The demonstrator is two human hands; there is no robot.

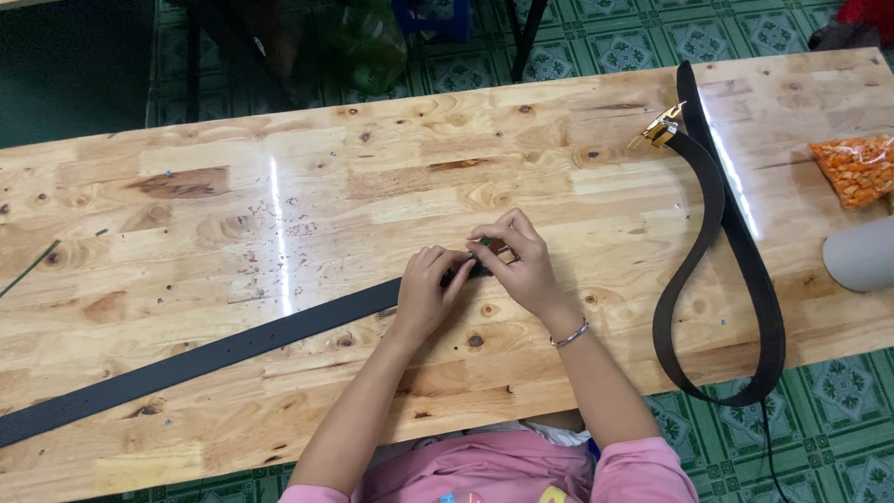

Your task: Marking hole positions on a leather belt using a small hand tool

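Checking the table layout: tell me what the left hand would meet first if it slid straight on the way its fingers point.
The left hand points up and right, so it would meet the right hand almost at once, at the belt end.

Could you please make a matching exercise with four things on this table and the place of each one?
Things:
1. flat black belt
2. looped black belt
3. orange snack bag
4. gold buckle

Places:
A. at the right edge of the table
B. on the upper end of the looped belt
C. its end between both hands
D. hanging partly over the near table edge

Pairs: 1-C, 2-D, 3-A, 4-B
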